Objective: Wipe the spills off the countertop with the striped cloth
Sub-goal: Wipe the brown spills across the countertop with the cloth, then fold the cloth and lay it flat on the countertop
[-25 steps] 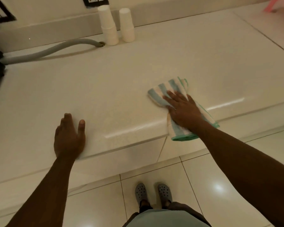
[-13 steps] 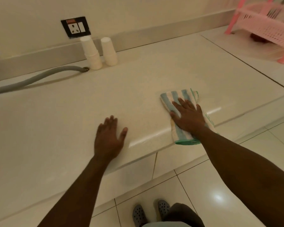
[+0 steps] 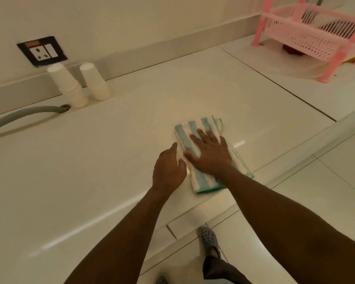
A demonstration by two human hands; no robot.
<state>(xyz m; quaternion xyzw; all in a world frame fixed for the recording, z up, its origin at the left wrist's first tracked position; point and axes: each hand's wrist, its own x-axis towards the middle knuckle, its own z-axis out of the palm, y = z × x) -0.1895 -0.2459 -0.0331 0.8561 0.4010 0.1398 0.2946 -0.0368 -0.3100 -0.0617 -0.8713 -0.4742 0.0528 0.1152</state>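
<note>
I see the striped cloth point(image 3: 195, 128) folded near the table point(image 3: 111, 152)'s front edge, my right hand point(image 3: 210, 154) flat on it, fingers spread, gripping nothing. My left hand point(image 3: 168, 169) rests loosely open just beside the cloth's left edge. Paper cups point(image 3: 80, 87) stand by the wall, well apart.

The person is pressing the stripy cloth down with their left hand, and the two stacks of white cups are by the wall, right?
Not quite: the head view shows the right hand flat on the striped cloth. The left hand is beside it. The paper cup stacks do stand by the wall.
</note>
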